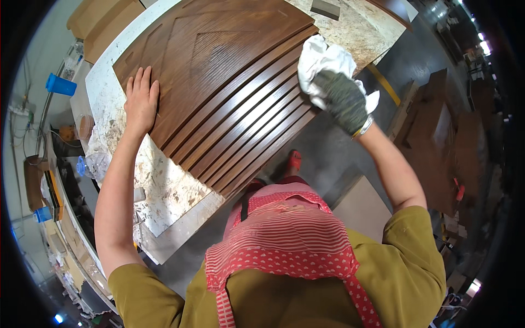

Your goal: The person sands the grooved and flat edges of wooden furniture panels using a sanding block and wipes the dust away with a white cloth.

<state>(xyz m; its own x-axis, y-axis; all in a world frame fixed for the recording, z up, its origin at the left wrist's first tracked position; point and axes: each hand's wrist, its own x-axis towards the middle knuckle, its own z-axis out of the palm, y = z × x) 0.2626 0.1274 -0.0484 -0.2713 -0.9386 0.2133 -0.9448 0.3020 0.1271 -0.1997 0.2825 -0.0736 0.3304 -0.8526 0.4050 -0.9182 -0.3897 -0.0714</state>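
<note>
A dark brown wooden panel [219, 54] with carved lines lies on the workbench in front of me. Along its near side runs a row of several long brown wooden slats [249, 117], glossy under the light. My bare left hand [141, 101] lies flat on the panel's left edge, fingers stretched out. My right hand [343, 98], in a dark grey-green glove, presses a crumpled white cloth [324, 54] against the right ends of the slats. The cloth hides those ends and part of my fingers.
The bench top [164, 183] is white and stained brown. A grey block [325, 9] sits at its far right. On the left are a blue cup [60, 85], a cardboard box [101, 24] and a clear plastic bag [97, 165]. Brown panels [437, 136] stand at right.
</note>
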